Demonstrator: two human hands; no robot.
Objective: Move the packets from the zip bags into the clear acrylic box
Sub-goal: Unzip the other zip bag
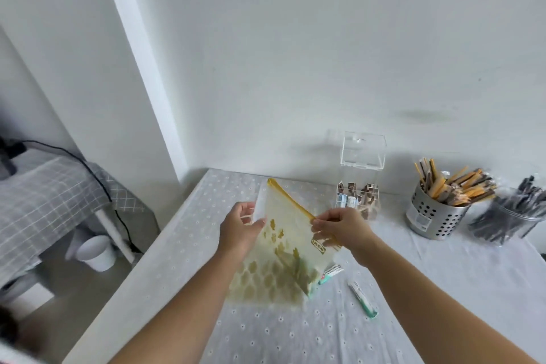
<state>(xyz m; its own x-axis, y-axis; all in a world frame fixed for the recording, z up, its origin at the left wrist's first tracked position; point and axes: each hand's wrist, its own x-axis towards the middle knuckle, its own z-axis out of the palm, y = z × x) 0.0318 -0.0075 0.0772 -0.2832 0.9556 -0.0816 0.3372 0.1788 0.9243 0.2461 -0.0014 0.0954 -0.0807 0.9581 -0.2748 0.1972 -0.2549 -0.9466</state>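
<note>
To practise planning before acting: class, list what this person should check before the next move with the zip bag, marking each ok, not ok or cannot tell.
1. Grip on zip bag: ok, left hand and right hand both hold it.
2. Bag's zip open: cannot tell.
3. More packets in bag: ok, shapes show in its lower corner.
4. Lid of acrylic box open: cannot tell.
5. All loose packets boxed: not ok, two lie on the tablecloth.
</note>
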